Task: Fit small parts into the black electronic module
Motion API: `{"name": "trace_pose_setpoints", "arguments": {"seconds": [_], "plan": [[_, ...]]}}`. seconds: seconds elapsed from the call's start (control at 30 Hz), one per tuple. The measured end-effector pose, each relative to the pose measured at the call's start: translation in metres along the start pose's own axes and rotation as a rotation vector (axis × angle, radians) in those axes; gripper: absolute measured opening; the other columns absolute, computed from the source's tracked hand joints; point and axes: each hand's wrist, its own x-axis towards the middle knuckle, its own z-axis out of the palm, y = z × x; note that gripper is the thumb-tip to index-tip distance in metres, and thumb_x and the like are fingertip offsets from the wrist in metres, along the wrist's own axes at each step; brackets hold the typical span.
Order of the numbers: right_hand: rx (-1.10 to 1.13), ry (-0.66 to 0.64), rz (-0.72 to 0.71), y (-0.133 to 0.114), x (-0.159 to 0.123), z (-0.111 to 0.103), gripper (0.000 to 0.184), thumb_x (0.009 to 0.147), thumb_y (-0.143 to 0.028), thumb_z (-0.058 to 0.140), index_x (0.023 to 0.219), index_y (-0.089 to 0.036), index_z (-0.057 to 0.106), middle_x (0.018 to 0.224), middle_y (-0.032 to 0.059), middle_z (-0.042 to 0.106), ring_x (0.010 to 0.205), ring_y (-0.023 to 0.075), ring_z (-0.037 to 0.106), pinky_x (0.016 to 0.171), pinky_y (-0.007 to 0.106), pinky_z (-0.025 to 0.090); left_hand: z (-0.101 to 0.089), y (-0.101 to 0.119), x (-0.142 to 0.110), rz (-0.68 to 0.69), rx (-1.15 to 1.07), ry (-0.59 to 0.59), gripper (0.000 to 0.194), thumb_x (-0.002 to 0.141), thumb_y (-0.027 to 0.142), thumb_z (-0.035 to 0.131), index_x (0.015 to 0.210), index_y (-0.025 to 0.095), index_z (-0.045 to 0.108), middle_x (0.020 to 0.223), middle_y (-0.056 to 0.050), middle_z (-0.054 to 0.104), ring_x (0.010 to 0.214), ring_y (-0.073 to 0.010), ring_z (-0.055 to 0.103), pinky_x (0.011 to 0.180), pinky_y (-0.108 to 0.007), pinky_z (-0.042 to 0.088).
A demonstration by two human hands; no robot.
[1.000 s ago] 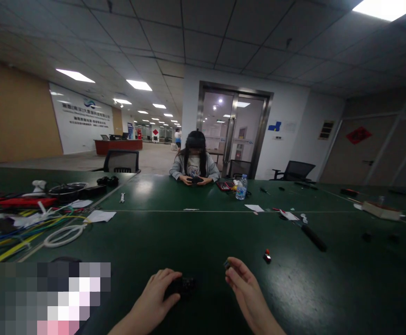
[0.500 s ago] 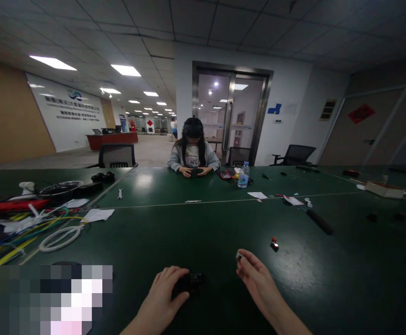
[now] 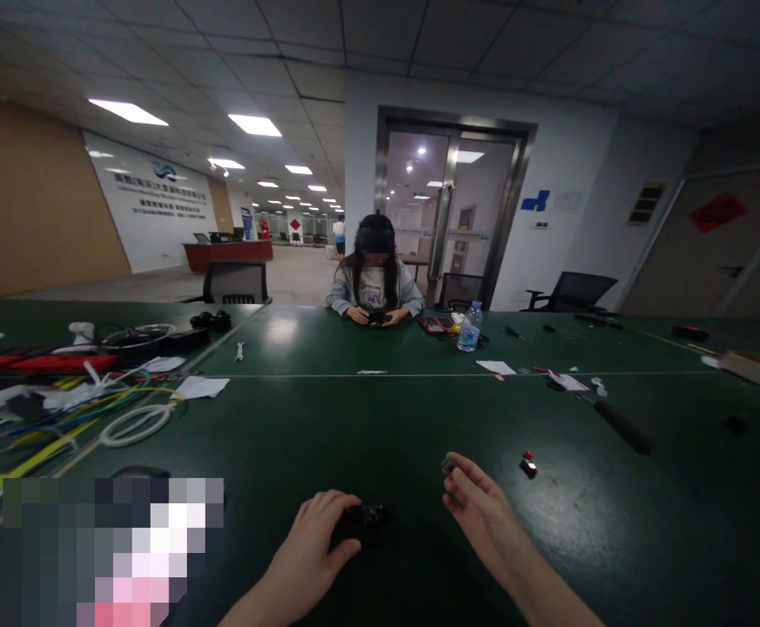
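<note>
My left hand (image 3: 314, 544) is wrapped round a black device (image 3: 367, 520) on the green table, with its thumb along the near side. Part of the device is under my palm, and its exact kind does not show. To the right, my right hand (image 3: 480, 505) is raised a little above the table. Between its thumb and forefinger it pinches a small metallic piece (image 3: 447, 466), too small to name. Just right of that hand lies a small red and black part (image 3: 528, 464) with a bright, shiny face.
Tangled cables (image 3: 59, 418) and a white coil (image 3: 135, 425) cover the left side. A small wrench (image 3: 239, 352), a water bottle (image 3: 469, 327) and a black-handled tool (image 3: 622, 427) lie farther off. Opposite sits a person (image 3: 376, 279) holding a dark object.
The scene has shifted slightly right as the camera turned left. Both hands keep their grips; the small piece in my right hand is tilted a little differently.
</note>
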Motion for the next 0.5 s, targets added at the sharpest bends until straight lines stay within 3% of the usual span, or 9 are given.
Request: {"name": "trace_pose_setpoints", "arguments": {"seconds": [0.23,0.5], "plan": [[0.033,0.013,0.064,0.017,0.007,-0.002,0.033,0.059,-0.035,0.079,0.087,-0.021,0.068,0.079,-0.0010,0.064,0.067,0.0106,0.055,0.063,0.023,0.046,0.000,-0.001,0.002,-0.007,-0.032,0.011,0.036,0.076,0.021,0.057,0.112,0.025,0.055,0.115,-0.003,0.056,0.107,-0.0235,0.048,0.094,-0.037,0.035],[-0.040,0.026,0.085,0.021,0.006,-0.004,0.047,0.043,-0.039,0.085,0.084,-0.021,0.070,0.071,-0.0008,0.064,0.062,0.0104,0.053,0.059,0.022,0.044,-0.001,0.005,0.000,-0.048,-0.074,0.003,0.041,0.071,0.019,0.060,0.111,0.026,0.056,0.114,-0.003,0.056,0.106,-0.0234,0.047,0.094,-0.037,0.035]]}}
